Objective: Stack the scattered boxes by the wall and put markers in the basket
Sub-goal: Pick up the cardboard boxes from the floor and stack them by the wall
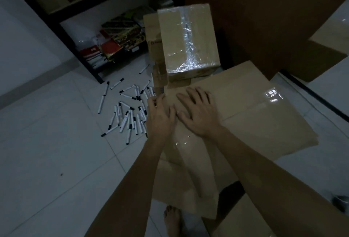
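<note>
Right hand [196, 112] lying flat, fingers spread, on the large box [255, 116]. Left hand [160, 114] curling fingers over its left edge. Taped box [187, 38] sitting just behind. Markers [128, 112] lying scattered on floor [56, 161], left.

- Dim, bluish, grainy view throughout.
- Glare on shiny tape [188, 38] beyond the right hand [198, 114].
- Wide-angle bending at edges; dark shelf [75, 34] murky.

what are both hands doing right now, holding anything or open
Left hand: fingers curled at the left edge of the large cardboard box; grip cannot be told.
Right hand: open, flat on that box.
</note>
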